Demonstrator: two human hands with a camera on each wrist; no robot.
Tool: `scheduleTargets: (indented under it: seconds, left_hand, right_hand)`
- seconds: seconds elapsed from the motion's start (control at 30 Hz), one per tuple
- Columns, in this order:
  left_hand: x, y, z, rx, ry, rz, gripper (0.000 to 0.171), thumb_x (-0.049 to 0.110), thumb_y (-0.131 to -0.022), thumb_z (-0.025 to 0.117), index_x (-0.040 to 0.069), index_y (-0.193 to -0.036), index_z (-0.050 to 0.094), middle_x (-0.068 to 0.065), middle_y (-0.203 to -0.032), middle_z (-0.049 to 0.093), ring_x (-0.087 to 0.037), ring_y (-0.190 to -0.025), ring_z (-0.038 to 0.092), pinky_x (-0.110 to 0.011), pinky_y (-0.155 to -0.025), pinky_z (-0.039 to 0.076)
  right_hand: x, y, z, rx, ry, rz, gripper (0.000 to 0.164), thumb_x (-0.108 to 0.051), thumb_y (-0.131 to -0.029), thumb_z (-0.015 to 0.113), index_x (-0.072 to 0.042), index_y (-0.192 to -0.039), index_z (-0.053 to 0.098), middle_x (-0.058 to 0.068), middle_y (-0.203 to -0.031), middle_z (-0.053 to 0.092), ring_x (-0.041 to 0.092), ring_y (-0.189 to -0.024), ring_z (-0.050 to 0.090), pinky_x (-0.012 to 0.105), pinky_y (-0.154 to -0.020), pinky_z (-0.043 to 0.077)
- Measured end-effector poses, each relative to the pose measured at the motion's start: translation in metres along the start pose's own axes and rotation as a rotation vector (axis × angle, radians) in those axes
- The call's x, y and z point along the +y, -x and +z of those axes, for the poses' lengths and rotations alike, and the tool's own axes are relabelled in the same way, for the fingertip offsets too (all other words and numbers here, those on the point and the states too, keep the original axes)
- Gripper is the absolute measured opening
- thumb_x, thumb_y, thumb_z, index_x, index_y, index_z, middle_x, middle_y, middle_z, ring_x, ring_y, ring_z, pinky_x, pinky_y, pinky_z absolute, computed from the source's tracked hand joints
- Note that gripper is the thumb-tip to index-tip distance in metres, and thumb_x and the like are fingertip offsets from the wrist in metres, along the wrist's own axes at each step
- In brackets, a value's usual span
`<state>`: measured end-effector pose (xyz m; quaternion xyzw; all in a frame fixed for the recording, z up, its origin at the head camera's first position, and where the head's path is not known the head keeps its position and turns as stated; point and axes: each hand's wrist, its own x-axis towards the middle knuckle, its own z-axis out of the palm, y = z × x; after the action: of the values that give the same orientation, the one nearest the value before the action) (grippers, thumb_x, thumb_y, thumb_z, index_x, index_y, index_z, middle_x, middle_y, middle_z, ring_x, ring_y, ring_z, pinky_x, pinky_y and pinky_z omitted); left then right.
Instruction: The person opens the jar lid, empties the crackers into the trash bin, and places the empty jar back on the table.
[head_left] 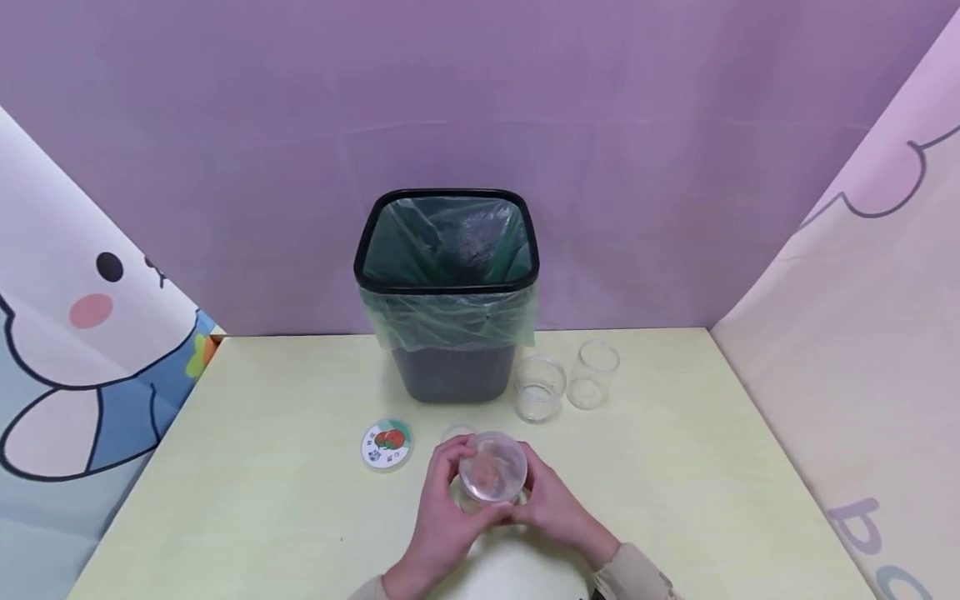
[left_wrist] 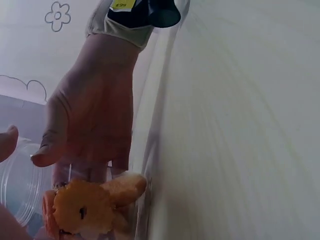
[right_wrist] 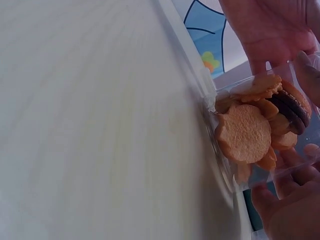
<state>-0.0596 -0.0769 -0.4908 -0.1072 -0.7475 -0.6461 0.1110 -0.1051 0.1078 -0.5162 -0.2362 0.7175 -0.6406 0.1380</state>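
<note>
Both hands hold a clear plastic jar [head_left: 492,467] with a translucent round top, low in the middle of the head view. My left hand [head_left: 447,518] grips its left side and my right hand [head_left: 553,507] its right side, with the thumbs meeting at the near side. Inside the jar, in the right wrist view, several brown cookies [right_wrist: 245,134] lie piled at the bottom, among them a dark-filled sandwich cookie [right_wrist: 291,107]. The left wrist view shows a scalloped orange cookie [left_wrist: 82,207] through the wall. Left of the jar lies a round lid [head_left: 386,444] with red fruit printed on it.
Behind the hands stands a dark bin [head_left: 453,372] lined with a green plastic bag [head_left: 450,321]. To its right are a short clear container [head_left: 538,392] and a taller clear container [head_left: 591,379]. The pale table [head_left: 247,467] meets a purple backdrop [head_left: 637,208] at the back.
</note>
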Motion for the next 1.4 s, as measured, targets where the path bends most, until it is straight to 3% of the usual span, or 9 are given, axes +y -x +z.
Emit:
scheduleTargets:
  seconds: [0.17,0.37,0.6,0.77,0.93,1.03,1.13,1.4]
  left_hand:
    - [-0.001,-0.006,-0.01,-0.084,-0.014,-0.001,0.068,0.023,-0.069,0.093,0.008,-0.122,0.053,-0.004,-0.144,0.045,-0.023,-0.131,0.044,-0.046,-0.104,0.039]
    - [-0.007,-0.023,-0.034,-0.303,-0.014,0.07,0.067,0.017,-0.068,0.093,0.007,-0.122,0.055,-0.009,-0.144,0.045,-0.025,-0.134,0.041,-0.041,-0.096,0.047]
    - [-0.017,-0.057,-0.058,-0.541,0.071,0.077,0.061,0.012,-0.072,0.09,0.006,-0.125,0.059,-0.005,-0.139,0.052,-0.024,-0.129,0.048,-0.04,-0.092,0.05]
    - [-0.021,-0.077,-0.063,-0.71,0.098,0.098,0.066,0.017,-0.076,0.088,0.013,-0.134,0.058,-0.005,-0.143,0.052,-0.025,-0.132,0.047,-0.042,-0.098,0.047]
    - [-0.019,-0.086,-0.061,-0.835,0.096,0.047,0.073,0.026,-0.078,0.087,0.02,-0.143,0.054,0.001,-0.151,0.047,-0.023,-0.139,0.041,-0.042,-0.107,0.038]
    - [-0.018,-0.086,-0.06,-0.859,0.09,0.033,0.075,0.03,-0.079,0.086,0.021,-0.145,0.052,0.004,-0.153,0.044,-0.021,-0.141,0.039,-0.042,-0.111,0.033]
    - [-0.018,-0.083,-0.059,-0.84,0.103,0.044,0.075,0.03,-0.08,0.085,0.019,-0.145,0.052,0.002,-0.153,0.045,-0.022,-0.14,0.04,-0.043,-0.112,0.032]
    - [-0.018,-0.064,-0.053,-0.672,0.087,0.076,0.076,0.012,-0.075,0.087,0.015,-0.143,0.054,-0.001,-0.15,0.047,-0.024,-0.137,0.043,-0.042,-0.109,0.037]
  right_hand:
    - [0.0,-0.001,0.001,0.004,-0.002,0.018,0.084,-0.014,-0.07,0.091,-0.018,-0.14,0.046,0.001,-0.136,0.055,0.023,-0.126,0.053,0.034,-0.106,0.041]
    - [0.001,-0.002,0.0,-0.014,-0.007,0.019,0.088,-0.013,-0.068,0.092,-0.019,-0.142,0.045,0.0,-0.14,0.053,0.024,-0.129,0.051,0.034,-0.107,0.039]
    - [-0.002,-0.003,-0.001,-0.023,-0.026,0.021,0.092,-0.005,-0.065,0.092,-0.02,-0.142,0.045,0.0,-0.14,0.052,0.024,-0.128,0.051,0.033,-0.106,0.039]
    - [-0.001,-0.002,-0.001,-0.03,-0.033,0.006,0.091,-0.006,-0.066,0.091,-0.021,-0.142,0.045,0.0,-0.138,0.053,0.024,-0.128,0.051,0.033,-0.106,0.04]
    - [0.0,-0.002,-0.001,-0.031,-0.024,0.001,0.088,-0.006,-0.067,0.091,-0.018,-0.141,0.045,0.0,-0.138,0.054,0.024,-0.128,0.052,0.034,-0.106,0.041]
    - [-0.001,-0.001,-0.001,-0.031,-0.02,0.009,0.088,-0.006,-0.067,0.091,-0.018,-0.141,0.045,-0.001,-0.138,0.054,0.023,-0.128,0.051,0.033,-0.106,0.04]
    - [-0.001,-0.001,-0.001,-0.026,-0.019,0.014,0.088,-0.006,-0.067,0.091,-0.018,-0.141,0.045,-0.001,-0.138,0.054,0.023,-0.128,0.051,0.033,-0.106,0.04]
    - [0.0,-0.002,0.0,-0.021,-0.029,0.01,0.089,-0.006,-0.066,0.091,-0.016,-0.142,0.045,0.0,-0.138,0.054,0.024,-0.128,0.052,0.033,-0.106,0.04]
